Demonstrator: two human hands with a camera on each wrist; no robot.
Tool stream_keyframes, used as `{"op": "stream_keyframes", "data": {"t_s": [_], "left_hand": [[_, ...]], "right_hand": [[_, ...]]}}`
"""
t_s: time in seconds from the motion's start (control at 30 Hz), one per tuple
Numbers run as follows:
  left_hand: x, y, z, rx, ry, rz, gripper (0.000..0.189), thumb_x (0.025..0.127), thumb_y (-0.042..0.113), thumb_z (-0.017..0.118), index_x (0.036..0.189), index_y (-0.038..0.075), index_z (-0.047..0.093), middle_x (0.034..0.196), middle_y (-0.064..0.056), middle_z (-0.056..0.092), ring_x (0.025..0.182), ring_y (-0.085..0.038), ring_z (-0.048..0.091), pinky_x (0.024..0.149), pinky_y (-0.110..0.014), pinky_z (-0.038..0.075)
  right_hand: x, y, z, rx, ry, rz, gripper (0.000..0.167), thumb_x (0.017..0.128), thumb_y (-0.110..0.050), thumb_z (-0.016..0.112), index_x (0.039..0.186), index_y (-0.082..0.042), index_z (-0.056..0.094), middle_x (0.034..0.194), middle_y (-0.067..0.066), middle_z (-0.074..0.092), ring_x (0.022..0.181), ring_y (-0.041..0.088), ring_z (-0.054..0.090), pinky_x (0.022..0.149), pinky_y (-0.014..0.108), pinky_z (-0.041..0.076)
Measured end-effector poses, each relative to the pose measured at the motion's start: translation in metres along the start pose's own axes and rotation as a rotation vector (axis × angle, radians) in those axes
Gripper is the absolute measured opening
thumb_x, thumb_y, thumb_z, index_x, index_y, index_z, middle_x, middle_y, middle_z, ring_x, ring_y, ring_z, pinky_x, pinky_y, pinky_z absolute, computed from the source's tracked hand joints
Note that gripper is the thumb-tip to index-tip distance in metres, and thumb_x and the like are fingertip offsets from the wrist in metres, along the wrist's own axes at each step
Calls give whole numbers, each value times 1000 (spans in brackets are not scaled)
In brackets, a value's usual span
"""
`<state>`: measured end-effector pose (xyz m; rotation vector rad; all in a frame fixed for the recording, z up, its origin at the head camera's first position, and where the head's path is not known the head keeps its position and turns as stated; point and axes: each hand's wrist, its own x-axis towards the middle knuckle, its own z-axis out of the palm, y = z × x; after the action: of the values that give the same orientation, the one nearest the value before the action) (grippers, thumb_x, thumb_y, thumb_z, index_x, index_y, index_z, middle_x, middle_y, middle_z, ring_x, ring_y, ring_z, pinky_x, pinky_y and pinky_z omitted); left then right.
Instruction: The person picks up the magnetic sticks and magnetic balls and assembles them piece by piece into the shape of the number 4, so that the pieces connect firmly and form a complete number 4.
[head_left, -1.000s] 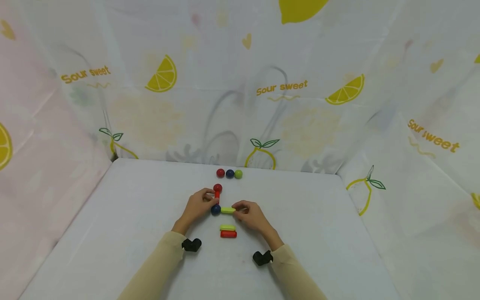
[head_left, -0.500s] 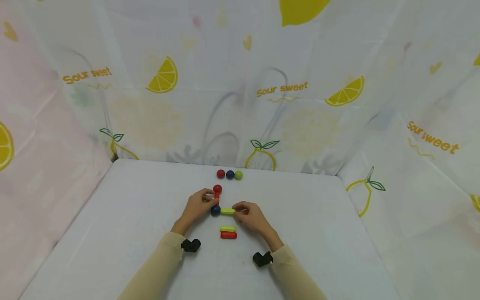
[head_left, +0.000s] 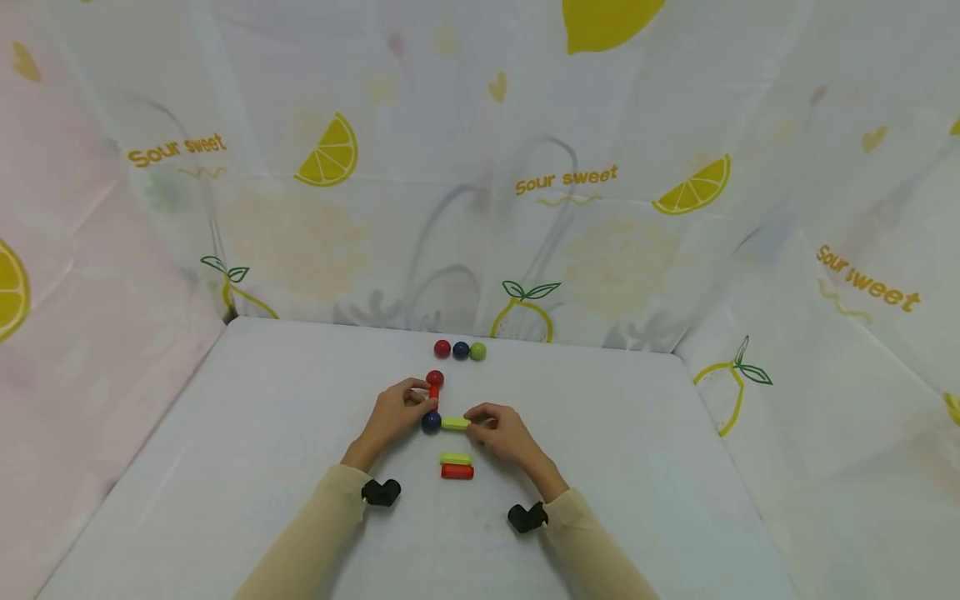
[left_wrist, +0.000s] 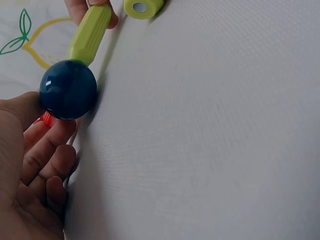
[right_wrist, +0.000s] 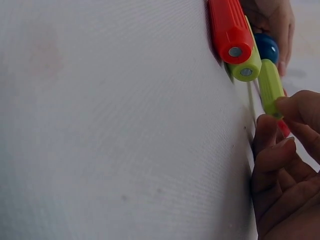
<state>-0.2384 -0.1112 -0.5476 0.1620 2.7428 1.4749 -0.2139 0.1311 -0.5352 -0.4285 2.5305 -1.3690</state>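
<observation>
My left hand (head_left: 397, 410) pinches a red magnetic rod (head_left: 433, 393) near its lower end. A red ball (head_left: 435, 379) caps the far end of that rod, and a dark blue ball (head_left: 431, 422) sits at the near end. In the left wrist view, the left thumb lies right at the blue ball (left_wrist: 68, 90), and only a sliver of red shows behind it. A yellow-green magnetic rod (head_left: 454, 423) extends rightward from the blue ball, touching it. Its outer end is pinched between thumb and fingertips of my right hand (head_left: 501, 432), as the right wrist view shows.
Nearer the person, a second yellow-green rod (head_left: 455, 458) and a red rod (head_left: 457, 472) lie side by side on the white table (head_left: 637, 467). Toward the back stand a loose red ball (head_left: 442, 349), a blue ball (head_left: 461, 351) and a green ball (head_left: 477, 352) in a row.
</observation>
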Motion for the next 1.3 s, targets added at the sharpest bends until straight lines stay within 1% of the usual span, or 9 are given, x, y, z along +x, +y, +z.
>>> {"op": "stream_keyframes", "data": {"t_s": [0.3,0.53,0.7,0.87,1.07,1.23,1.3], "left_hand": [[1,-4,1,9,-3,7,35,94,27,76,123,8,70,97,-6,78,88,-17,68,86,-40,52],[1,-2,0,5,-10,3,36,95,26,76,124,8,69,98,-7,78,88,-17,68,86,-40,52],[1,0,0,10,-9,7,36,94,26,76,124,6,69,100,-9,78,89,-19,69,85,-40,53],[1,0,1,16,-14,9,36,95,25,75,124,6,69,99,-8,78,88,-18,68,85,-39,53],[1,0,3,11,-21,8,36,95,24,75,125,6,68,100,-10,78,88,-19,69,84,-39,53],[2,-3,3,25,-10,9,36,95,26,75,124,6,69,100,-9,77,88,-18,68,86,-41,54],[2,-3,2,25,-6,10,36,95,26,75,124,6,69,100,-9,77,87,-19,68,86,-41,54]], "right_hand": [[0,-3,-2,-4,-17,34,22,97,-21,68,116,-11,74,112,5,73,85,11,64,74,25,53],[2,-1,-5,-4,-30,37,25,99,-24,67,118,-10,73,114,6,72,79,12,65,67,27,54],[5,1,-13,-23,-24,41,28,101,-29,66,121,-9,71,112,6,73,81,12,66,69,28,54],[8,3,-24,-74,-26,35,28,100,-28,68,122,-10,70,109,6,73,80,13,66,70,28,54],[16,4,-39,-123,-2,26,32,98,-27,71,123,-9,69,107,5,73,91,16,67,73,28,54],[29,1,-48,-138,10,31,36,96,-27,73,126,-9,67,107,5,72,96,19,66,73,30,54],[35,-1,-52,-146,30,31,37,96,-26,73,127,-8,66,107,6,72,98,21,67,75,31,55]]}}
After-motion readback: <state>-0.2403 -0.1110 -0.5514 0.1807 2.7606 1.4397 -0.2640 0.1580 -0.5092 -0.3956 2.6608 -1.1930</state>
